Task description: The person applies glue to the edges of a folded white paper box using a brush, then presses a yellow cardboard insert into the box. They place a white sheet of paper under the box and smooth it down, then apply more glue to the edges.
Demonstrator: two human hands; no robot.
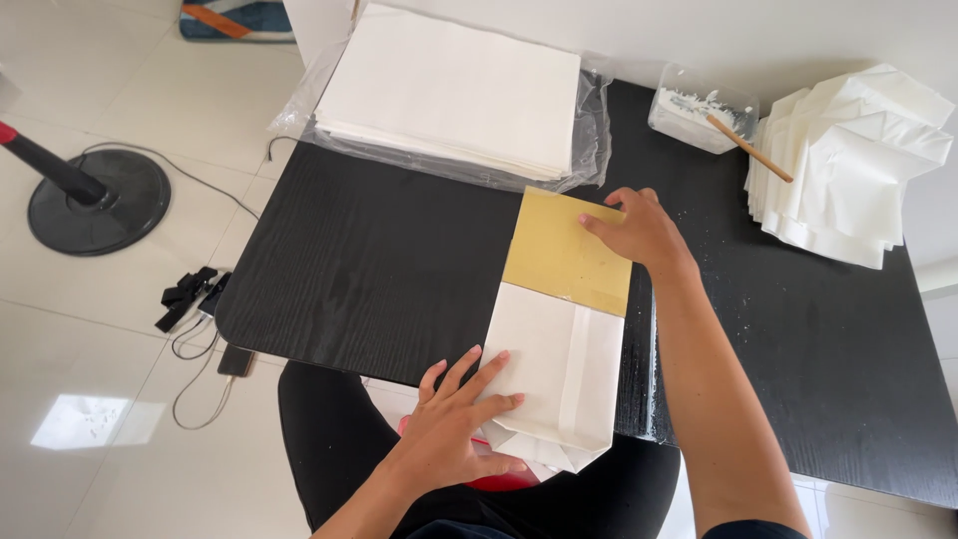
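A folded white paper sheet (559, 364) lies at the near edge of the black table (379, 260), hanging a little over it. A flat yellow-gold card (564, 255) rests over its far half. My left hand (454, 424) presses flat on the white paper's near left corner, fingers spread. My right hand (639, 230) lies on the yellow card's far right corner, fingers bent onto it.
A stack of white sheets on clear plastic wrap (449, 85) lies at the table's far side. At far right are a clear tub of white paste with a wooden stick (704, 115) and a pile of folded white papers (858, 165). A fan base (95, 200) and cables (200, 319) sit on the floor left.
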